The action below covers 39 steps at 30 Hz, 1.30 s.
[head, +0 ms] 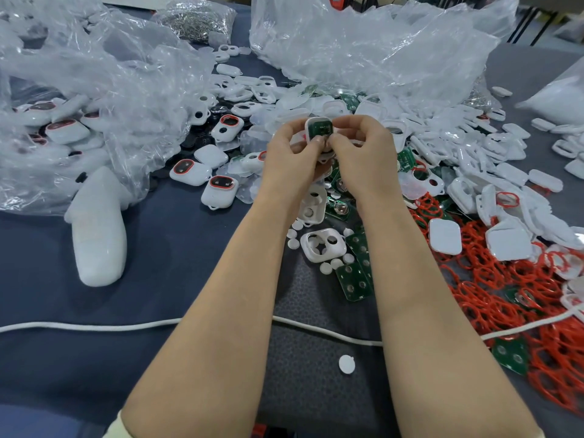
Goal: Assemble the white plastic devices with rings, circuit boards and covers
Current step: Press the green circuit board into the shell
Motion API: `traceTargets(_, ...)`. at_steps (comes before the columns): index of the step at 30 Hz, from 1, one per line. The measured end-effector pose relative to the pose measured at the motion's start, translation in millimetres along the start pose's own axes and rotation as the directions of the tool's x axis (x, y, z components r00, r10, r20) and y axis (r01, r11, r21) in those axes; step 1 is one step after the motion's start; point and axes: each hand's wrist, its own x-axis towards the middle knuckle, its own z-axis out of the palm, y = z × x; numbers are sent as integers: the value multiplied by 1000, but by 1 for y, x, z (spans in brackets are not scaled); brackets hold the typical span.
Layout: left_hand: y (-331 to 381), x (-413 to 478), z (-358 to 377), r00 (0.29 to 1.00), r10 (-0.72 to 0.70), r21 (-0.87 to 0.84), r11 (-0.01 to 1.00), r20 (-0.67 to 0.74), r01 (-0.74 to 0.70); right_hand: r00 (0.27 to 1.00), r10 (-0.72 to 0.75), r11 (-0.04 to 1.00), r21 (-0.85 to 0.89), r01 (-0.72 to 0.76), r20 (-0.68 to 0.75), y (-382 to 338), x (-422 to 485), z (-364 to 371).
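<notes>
- The bench (151, 248), covered in dark blue cloth, carries all the parts.
- A crumpled clear plastic bag (94, 90) lies at the far left, and a second bag (363, 42) lies at the far centre.
- A heap of red rings (505, 298) lies at the right.
- A heap of white covers (474, 159) lies behind the rings.
- The left hand (290, 150) and the right hand (360, 147) are raised above the bench centre. Their fingers are curled and their thumb tips meet, and both pinch one white shell.
- Finished devices (190, 172) with red rims lie left of the hands, beside the left bag.
- Loose green boards (354, 279) lie between the forearms.
- An empty shell (322, 245) lies just beside those boards.
- The white shell (317, 119) sits between the fingertips of both hands, open side toward the camera. A green circuit board (320, 131) is seated inside it.
- A small white disc (346, 364) lies alone near the front edge.
</notes>
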Motion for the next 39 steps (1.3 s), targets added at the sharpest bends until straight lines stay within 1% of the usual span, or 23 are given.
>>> traceTargets(3,1,0,0,1000,-2,-4,1000,4,2,999,-35,999,-24,35,35,2,2,-4)
traceTargets(9,0,-2,-1,1000,4,-16,1000,25,-3,973,-214,949,-221,227,83,5,2,-9)
traceTargets(13,2,-3,0,1000,1,-4,1000,22,-1,965,-236,933,-250,259,117,5,2,-13)
traceTargets(15,2,-3,0,1000,-7,-18,1000,19,8,962,-238,937,-229,264,133,5,3,-16)
traceTargets(19,6,-4,1,997,-72,-81,994,-11,71,956,-235,957,-128,259,173,3,3,-23)
traceTargets(22,8,-4,1,995,-95,-101,990,-10,94,951,-230,968,-48,245,206,3,6,-31)
traceTargets(24,9,-4,1,994,-106,-112,988,-12,105,958,-229,973,23,229,172,3,8,-35)
traceTargets(27,8,-5,1,994,-111,-127,986,10,112,973,-222,969,124,213,66,2,8,-38)
traceTargets(30,5,-5,0,996,-78,-79,994,36,80,973,-228,965,143,221,35,0,7,-37)
traceTargets(34,5,-5,-1,999,-44,9,999,17,44,980,-201,962,186,198,-1,-2,6,-35)
traceTargets(39,5,-6,-1,1000,-7,46,999,18,6,973,-218,968,145,205,74,-3,6,-34)
